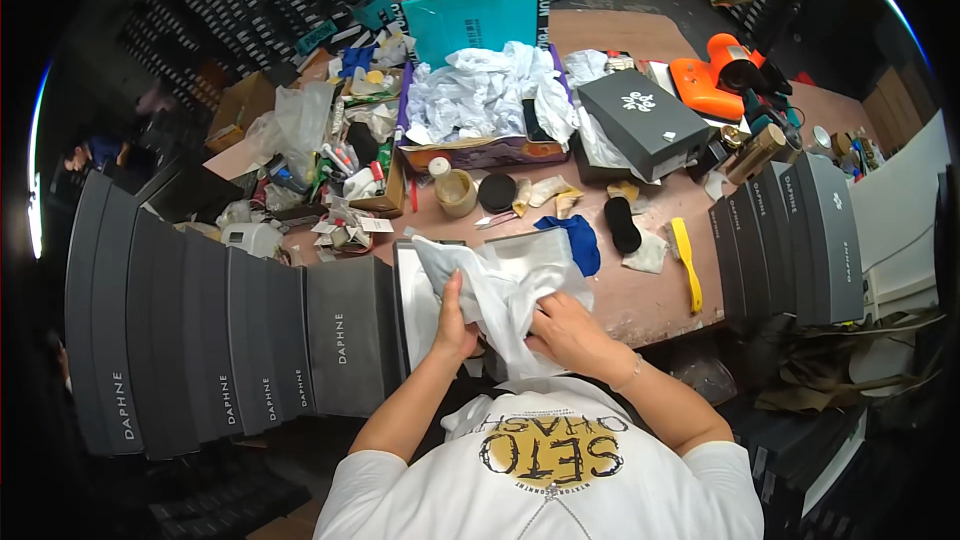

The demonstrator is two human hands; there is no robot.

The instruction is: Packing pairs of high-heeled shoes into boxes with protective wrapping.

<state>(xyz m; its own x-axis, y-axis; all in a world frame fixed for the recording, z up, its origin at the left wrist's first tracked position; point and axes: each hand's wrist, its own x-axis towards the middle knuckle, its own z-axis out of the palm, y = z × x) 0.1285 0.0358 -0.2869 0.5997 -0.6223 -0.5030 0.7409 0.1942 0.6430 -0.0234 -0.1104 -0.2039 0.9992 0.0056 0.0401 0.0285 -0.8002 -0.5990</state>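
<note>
A bundle of crumpled white tissue paper (505,300) is between my hands at the near edge of the table, in front of my chest. My left hand (456,318) clasps its left side, thumb upright against it. On the right, my right hand (572,332) grips a fold of the tissue paper with bent fingers. What lies inside the wrapping, if anything, is hidden. Partly covered by the bundle and my left hand, an open box with a pale inside (412,305) stands beside the dark grey shoe boxes (350,335).
More grey boxes (790,240) stand at the right. A yellow-handled brush (687,265), a black oval pad (622,225), a blue cloth (577,243) and a jar (457,193) lie beyond my hands. Behind them are a carton of crumpled paper (485,152) and an orange tool (705,88).
</note>
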